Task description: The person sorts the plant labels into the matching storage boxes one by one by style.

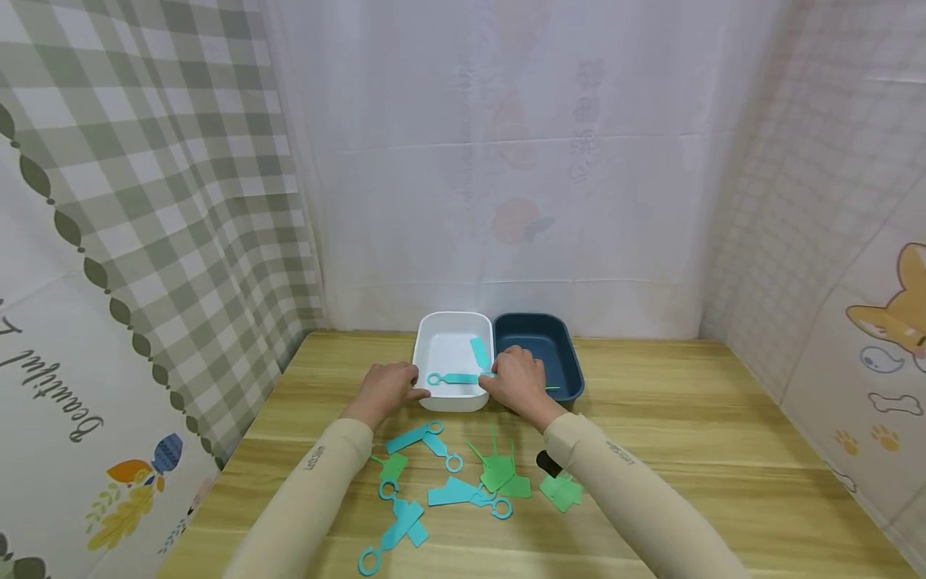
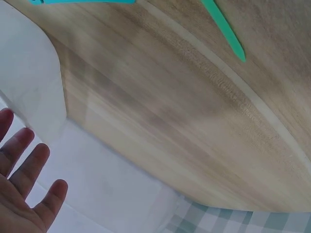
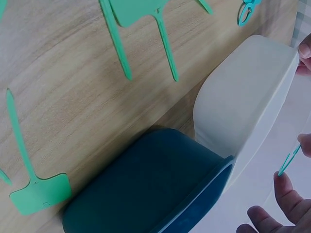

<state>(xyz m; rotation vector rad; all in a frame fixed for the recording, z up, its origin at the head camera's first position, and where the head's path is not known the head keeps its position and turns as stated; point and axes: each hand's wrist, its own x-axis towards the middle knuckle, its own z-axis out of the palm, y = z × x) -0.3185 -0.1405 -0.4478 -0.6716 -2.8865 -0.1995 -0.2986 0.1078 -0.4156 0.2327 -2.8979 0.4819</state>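
Right hand (image 1: 515, 376) pinching teal ring (image 3: 282, 170), white bin (image 1: 450, 403) holding tag (image 1: 459, 379)

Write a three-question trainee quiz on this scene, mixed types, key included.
1. Which hand pinches a turquoise piece: left or right?
2. True or false: in the head view, the dark blue bin stands left of the white bin.
3. Fill in: the loose tags on the table are turquoise and ____.

Key:
1. The right hand.
2. False; it stands on the right.
3. Green.
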